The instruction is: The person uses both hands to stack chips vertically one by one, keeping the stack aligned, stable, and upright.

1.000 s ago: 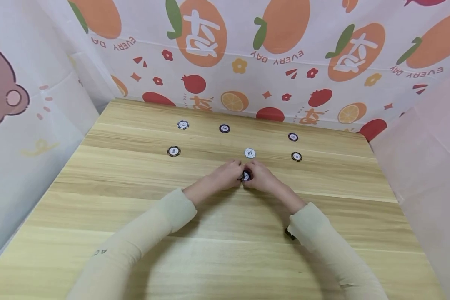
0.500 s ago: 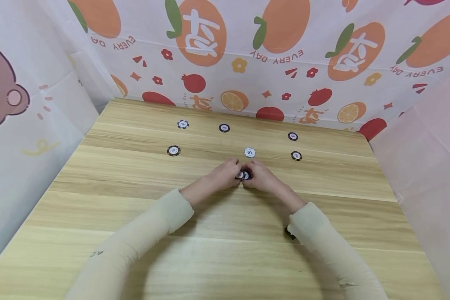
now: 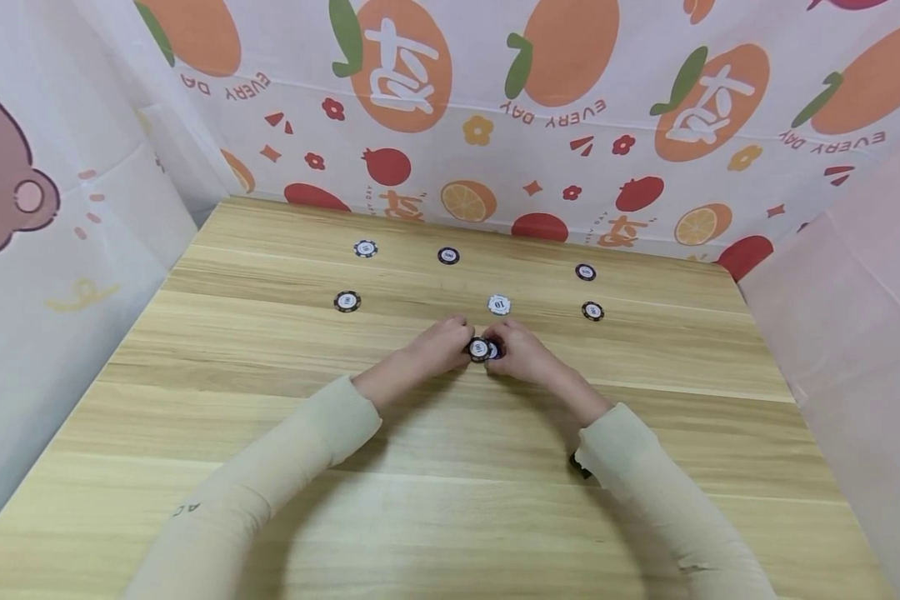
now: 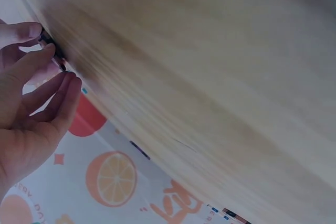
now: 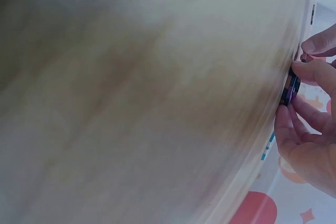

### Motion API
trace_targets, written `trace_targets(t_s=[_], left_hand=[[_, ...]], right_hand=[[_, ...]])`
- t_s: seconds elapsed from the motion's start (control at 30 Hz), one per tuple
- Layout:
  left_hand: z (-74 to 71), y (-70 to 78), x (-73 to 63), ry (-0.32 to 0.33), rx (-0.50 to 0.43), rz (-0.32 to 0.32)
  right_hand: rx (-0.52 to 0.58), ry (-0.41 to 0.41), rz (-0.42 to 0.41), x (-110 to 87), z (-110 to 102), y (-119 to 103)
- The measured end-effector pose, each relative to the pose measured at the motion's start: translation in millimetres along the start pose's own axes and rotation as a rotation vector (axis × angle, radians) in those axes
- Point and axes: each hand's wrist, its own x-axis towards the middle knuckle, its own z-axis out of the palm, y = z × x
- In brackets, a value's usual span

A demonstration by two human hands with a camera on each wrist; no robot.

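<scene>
In the head view my left hand (image 3: 444, 343) has its fingers at the left edge of a black poker chip (image 3: 478, 349) marked 100. In the left wrist view, thumb and fingertips of that hand pinch about the dark chip's edge (image 4: 52, 48). Right beside it, my right hand (image 3: 521, 354) grips a dark purple poker chip (image 3: 493, 351), which the black one partly overlaps. The right wrist view shows this purple-and-black edge (image 5: 290, 88) between thumb and fingers. Just behind both hands lies a white poker chip (image 3: 499, 305) marked 10.
Farther back on the wooden table (image 3: 435, 517) lie a blue-edged chip (image 3: 366, 248), a dark chip (image 3: 448, 256) and a purple chip (image 3: 586, 272). Black chips lie at left (image 3: 347, 302) and right (image 3: 592, 312). A dark object (image 3: 581, 467) peeks from under the right sleeve. A fruit-print curtain (image 3: 465, 125) hangs behind.
My left hand has shifted left, away from the right hand, and the face of the black chip has come into view. The right hand has stayed in place.
</scene>
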Motion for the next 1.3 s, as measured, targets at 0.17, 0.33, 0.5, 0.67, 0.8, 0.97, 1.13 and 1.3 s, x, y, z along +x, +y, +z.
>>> trace_targets(t_s=[0.17,0.33,0.5,0.67,0.8,0.97,1.13,1.3], left_hand=[[1.7,0.2,1.3,0.035,0.002,0.034],[2.5,0.8,2.5,0.047,-0.004,0.047],[1.9,2.8,3.1,0.045,-0.001,0.045],[2.5,4.1,4.3,0.046,-0.003,0.046],[2.4,5.4,5.1,0.045,0.002,0.045],[2.1,6.5,5.5,0.045,0.013,0.042],[1.5,5.7,5.2,0.031,0.016,0.021],[1.7,4.4,4.7,0.029,0.024,0.020]], right_hand=[[-0.004,0.008,-0.009,0.2,0.7,0.7],[-0.010,0.000,-0.012,0.8,1.3,1.6],[-0.009,-0.009,0.000,0.4,1.3,2.2],[-0.007,-0.017,0.017,1.0,1.3,2.9],[-0.008,-0.017,0.021,0.8,1.0,2.9],[0.000,-0.015,0.019,0.5,0.3,2.7],[0.019,-0.011,0.014,-0.4,-0.6,2.9],[0.042,-0.007,0.022,-1.1,-1.7,2.8]])
